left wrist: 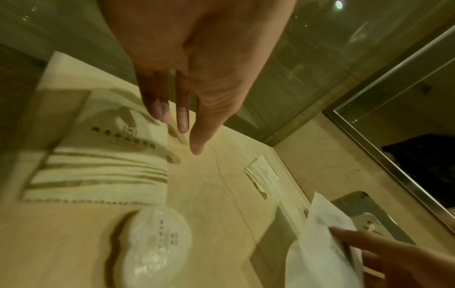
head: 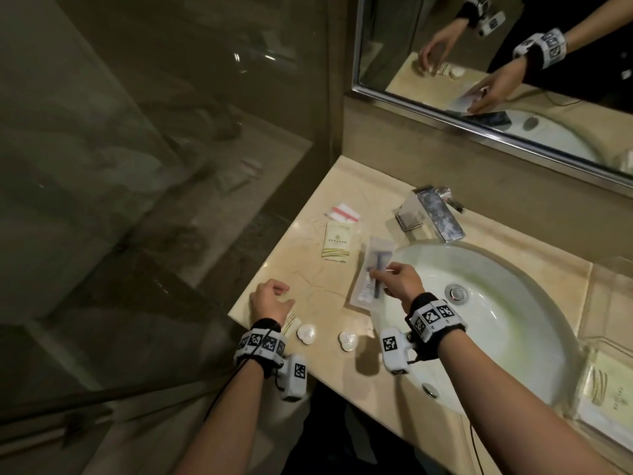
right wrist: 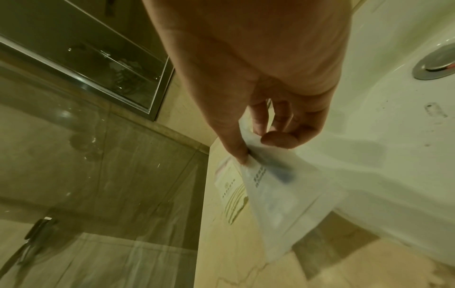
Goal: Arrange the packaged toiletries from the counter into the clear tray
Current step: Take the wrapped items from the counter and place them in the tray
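My right hand point(head: 383, 273) pinches a clear razor packet point(head: 368, 269) between thumb and fingers and holds it off the counter beside the basin; the right wrist view shows the same packet point(right wrist: 278, 196) hanging from my fingertips point(right wrist: 242, 155). My left hand point(head: 282, 295) hovers with straight fingers point(left wrist: 182, 120) over a cream striped sachet point(left wrist: 108, 167) at the counter's front left corner, holding nothing. Two white soap packets point(head: 307, 334) point(head: 348, 341) lie near the front edge. Another cream sachet point(head: 338, 242) and a white packet with a red stripe point(head: 342, 212) lie further back. The clear tray point(head: 586, 351) stands right of the basin with a cream sachet point(head: 608, 389) inside.
The white basin point(head: 507, 337) with its metal drain point(head: 456, 293) fills the counter's middle. A chrome faucet point(head: 432, 214) stands behind it, below a wall mirror point(head: 513, 63). A glass shower partition point(head: 154, 166) borders the counter on the left.
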### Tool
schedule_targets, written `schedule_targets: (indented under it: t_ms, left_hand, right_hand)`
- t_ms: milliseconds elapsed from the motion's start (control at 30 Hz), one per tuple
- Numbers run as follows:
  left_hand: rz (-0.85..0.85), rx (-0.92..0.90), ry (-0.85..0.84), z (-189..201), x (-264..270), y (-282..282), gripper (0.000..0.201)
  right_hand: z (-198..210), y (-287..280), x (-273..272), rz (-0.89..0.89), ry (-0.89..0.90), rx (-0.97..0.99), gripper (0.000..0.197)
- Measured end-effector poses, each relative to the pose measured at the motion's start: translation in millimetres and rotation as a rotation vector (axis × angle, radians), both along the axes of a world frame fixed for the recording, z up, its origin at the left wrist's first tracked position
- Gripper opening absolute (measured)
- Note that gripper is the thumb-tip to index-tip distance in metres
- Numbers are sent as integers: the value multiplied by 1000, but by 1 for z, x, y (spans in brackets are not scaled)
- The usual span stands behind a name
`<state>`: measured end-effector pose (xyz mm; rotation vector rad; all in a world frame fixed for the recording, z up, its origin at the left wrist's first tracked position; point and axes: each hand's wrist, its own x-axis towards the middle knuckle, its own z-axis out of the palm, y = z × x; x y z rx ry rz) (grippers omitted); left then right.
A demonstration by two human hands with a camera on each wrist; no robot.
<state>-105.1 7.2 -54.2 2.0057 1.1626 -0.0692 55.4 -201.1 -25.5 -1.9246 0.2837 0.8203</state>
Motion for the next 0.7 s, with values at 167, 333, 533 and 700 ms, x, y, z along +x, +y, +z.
schedule_targets:
  t_ms: [167,333,533,700]
  left_hand:
    - [4,-34,-73,18,21,11,30]
    - [-114,-40,-163,34,94,10,34]
    - [-210,-27,-163,19,172,12,46]
    - [-225,36,-103,0,213,15,58]
  right_hand:
    - [-2,2,3,12,10,39,60]
    - [2,14,13,4,-5,107,34]
    - [5,26,30,-115,-47,190,25]
    - [0,24,45,-183,-62,199,21]
